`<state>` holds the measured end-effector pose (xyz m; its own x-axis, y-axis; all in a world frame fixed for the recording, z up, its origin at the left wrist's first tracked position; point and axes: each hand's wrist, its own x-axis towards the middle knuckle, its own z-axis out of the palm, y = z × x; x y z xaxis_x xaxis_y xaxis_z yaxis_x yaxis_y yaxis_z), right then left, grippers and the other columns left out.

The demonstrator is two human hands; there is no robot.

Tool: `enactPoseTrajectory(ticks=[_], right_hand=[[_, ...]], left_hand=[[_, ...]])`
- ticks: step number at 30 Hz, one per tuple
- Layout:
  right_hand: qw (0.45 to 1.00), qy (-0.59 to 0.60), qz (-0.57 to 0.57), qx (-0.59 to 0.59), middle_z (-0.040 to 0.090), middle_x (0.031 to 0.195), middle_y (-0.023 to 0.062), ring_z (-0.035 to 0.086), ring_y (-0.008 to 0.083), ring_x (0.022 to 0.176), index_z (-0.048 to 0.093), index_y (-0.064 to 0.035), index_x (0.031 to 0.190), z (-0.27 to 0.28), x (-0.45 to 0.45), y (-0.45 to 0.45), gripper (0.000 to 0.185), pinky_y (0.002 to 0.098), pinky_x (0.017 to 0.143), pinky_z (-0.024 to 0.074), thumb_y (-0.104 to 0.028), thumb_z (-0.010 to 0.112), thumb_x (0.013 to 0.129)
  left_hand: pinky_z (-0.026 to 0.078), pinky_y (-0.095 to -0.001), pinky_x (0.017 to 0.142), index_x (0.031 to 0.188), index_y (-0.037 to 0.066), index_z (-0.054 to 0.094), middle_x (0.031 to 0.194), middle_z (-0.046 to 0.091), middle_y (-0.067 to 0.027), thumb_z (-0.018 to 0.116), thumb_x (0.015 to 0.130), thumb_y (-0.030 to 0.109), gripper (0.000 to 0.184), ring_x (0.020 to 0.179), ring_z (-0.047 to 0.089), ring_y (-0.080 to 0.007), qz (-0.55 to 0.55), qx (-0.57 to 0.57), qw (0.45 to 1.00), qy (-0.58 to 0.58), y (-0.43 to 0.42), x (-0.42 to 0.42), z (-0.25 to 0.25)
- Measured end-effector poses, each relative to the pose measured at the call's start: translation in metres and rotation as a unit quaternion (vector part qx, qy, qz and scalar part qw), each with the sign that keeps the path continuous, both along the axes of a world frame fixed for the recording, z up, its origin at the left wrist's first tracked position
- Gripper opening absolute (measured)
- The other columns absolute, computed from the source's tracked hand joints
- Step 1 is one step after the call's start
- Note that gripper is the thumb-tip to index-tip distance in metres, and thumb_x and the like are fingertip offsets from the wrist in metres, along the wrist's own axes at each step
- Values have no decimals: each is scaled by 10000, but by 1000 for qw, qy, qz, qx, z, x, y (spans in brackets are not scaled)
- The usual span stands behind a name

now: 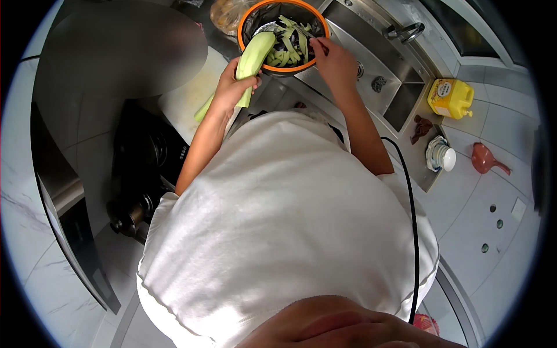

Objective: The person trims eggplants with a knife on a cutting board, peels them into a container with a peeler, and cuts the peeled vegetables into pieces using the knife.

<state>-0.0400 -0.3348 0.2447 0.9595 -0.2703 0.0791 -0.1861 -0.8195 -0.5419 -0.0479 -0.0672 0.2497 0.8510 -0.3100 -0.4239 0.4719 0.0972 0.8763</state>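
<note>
My left hand [233, 88] is wrapped round a long pale green peeled vegetable [255, 55], tilted with its upper end over the rim of a bin. This bin [242, 36] has an orange rim and a dark liner. Light green peelings [288, 51] with dark bits among them lie inside. Over the bin's right edge, my right hand [336, 64] has its fingers closed in a pinch. A thin object seems to extend from them into the bin, too small to name. Another pale green piece [203, 109] lies on a cutting board [185, 107] left of my left hand.
A steel sink [371, 52] with a faucet [406, 32] is at the right. Beyond it stand a yellow jug [449, 98], stacked white dishes [442, 155] and a hanging pink ladle [486, 159]. A dark cooktop [154, 151] is at the left. A plastic bag [225, 16] sits beside the bin.
</note>
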Motion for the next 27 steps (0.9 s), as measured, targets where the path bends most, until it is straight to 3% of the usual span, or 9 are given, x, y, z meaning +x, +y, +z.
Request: enactPoseTrajectory(ticks=[2, 4, 5, 11, 14, 18, 20, 24, 27], right_hand=[[1000, 5, 11, 15, 771, 824, 41, 728, 264, 708, 805, -185, 1104, 19, -6, 5, 313, 350, 613, 552, -447, 663, 1008], [981, -27, 68, 179, 767, 827, 48, 725, 260, 715, 804, -180, 1100, 30, -11, 22, 316, 350, 628, 547, -445, 653, 1014], [981, -28, 66, 180, 767, 827, 48, 725, 260, 715, 804, -180, 1100, 26, -10, 24, 316, 350, 628, 547, -445, 653, 1014], [995, 77, 16, 59, 750, 839, 90, 697, 277, 700, 792, -148, 1104, -9, 2, 3, 345, 348, 628, 516, -450, 654, 1012], [998, 49, 19, 37, 747, 831, 96, 693, 281, 689, 790, -141, 1106, -2, -5, -1, 342, 358, 619, 515, -444, 666, 1007], [987, -58, 98, 114, 720, 746, 100, 679, 270, 615, 794, -151, 1096, 28, -18, 25, 302, 358, 570, 513, -419, 707, 986], [973, -131, 172, 79, 700, 685, 71, 689, 320, 615, 775, -208, 1018, 31, -23, 42, 221, 406, 536, 528, -417, 729, 958], [976, -131, 176, -4, 701, 683, 71, 681, 325, 603, 780, -226, 1020, 10, -18, 45, 220, 418, 525, 527, -428, 715, 961], [990, -124, 71, -17, 701, 681, 83, 679, 329, 596, 786, -224, 1029, -17, 6, 10, 249, 426, 526, 530, -447, 688, 979]], left_hand=[[534, -278, 647, 1338, 20, 499, 1077, 706, -100, 657, 848, -64, 521, 785, 654, -134, 10, 30, 999, -8, -2, 2, -4], [534, -279, 646, 1317, 28, 492, 1076, 707, -103, 658, 846, -64, 508, 782, 655, -134, 8, 8, 1000, -5, -2, 1, -8], [533, -279, 644, 1296, 36, 485, 1076, 707, -107, 660, 844, -64, 495, 779, 655, -134, 6, -13, 1000, -2, -2, 1, -9], [529, -285, 640, 1290, 53, 472, 1086, 710, -116, 653, 849, -71, 492, 777, 652, -132, 13, -10, 1000, 8, -2, -5, -13], [531, -283, 658, 1316, 46, 476, 1093, 712, -119, 675, 857, -55, 511, 792, 654, -126, 14, -6, 1000, -3, -1, -5, -14], [547, -285, 719, 1366, 26, 496, 1067, 717, -115, 749, 862, 6, 564, 835, 674, -150, 30, 43, 997, -52, -10, -2, -20], [559, -309, 826, 1378, -8, 537, 1072, 739, -136, 821, 851, 92, 607, 914, 708, -198, 45, 162, 972, -163, -14, 1, -28], [552, -332, 902, 1342, -29, 579, 1102, 753, -170, 854, 837, 154, 603, 1001, 727, -235, 36, 239, 944, -227, -10, 0, -27], [547, -349, 924, 1316, -21, 604, 1143, 752, -190, 852, 838, 176, 573, 1049, 735, -245, 24, 251, 936, -244, -8, -9, -25]])
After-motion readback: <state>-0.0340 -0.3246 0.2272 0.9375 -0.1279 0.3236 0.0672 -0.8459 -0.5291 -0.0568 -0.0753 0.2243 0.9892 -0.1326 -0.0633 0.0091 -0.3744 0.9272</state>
